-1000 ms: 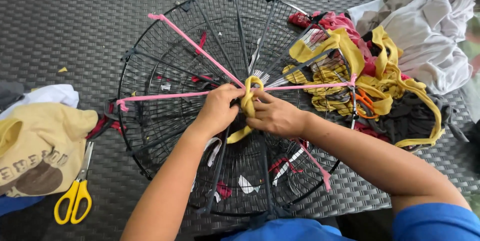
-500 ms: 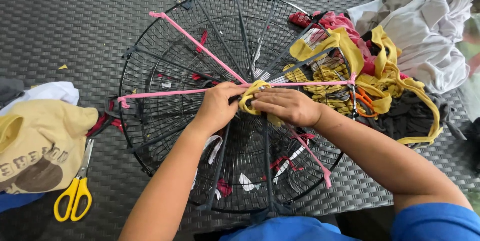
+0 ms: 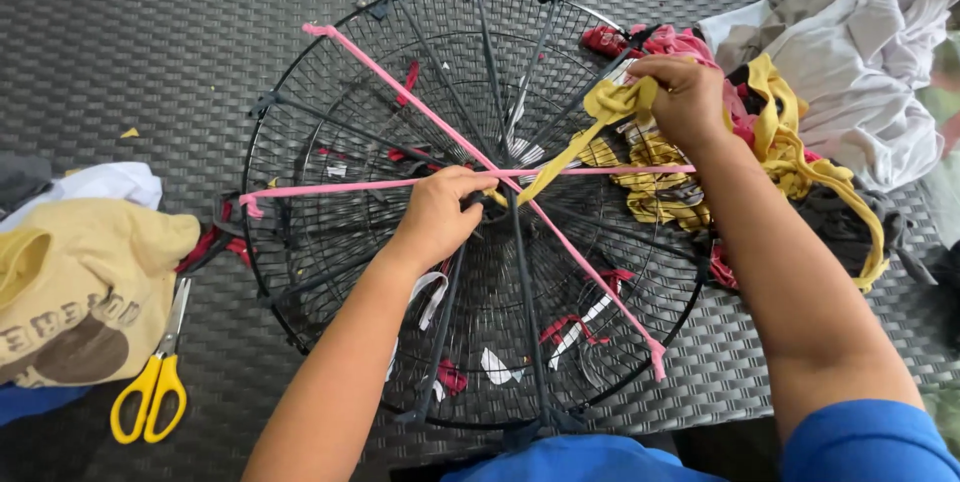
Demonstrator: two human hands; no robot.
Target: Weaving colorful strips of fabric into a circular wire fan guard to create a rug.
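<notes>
The left hand [image 3: 440, 217] pinches the yellow strip [image 3: 565, 152] at the centre of the wire grille [image 3: 300, 92]. The right hand [image 3: 685, 97] grips the strip's far end, pulled taut between both hands.

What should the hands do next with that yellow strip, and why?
Probably pull it snug. The right hand holds the yellow strip stretched out from the middle of the round wire frame, where the left hand pins its other end at the crossing pink strips.

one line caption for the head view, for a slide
Left hand pins the centre of a round wire frame while right hand pulls a yellow fabric strip taut.
</notes>
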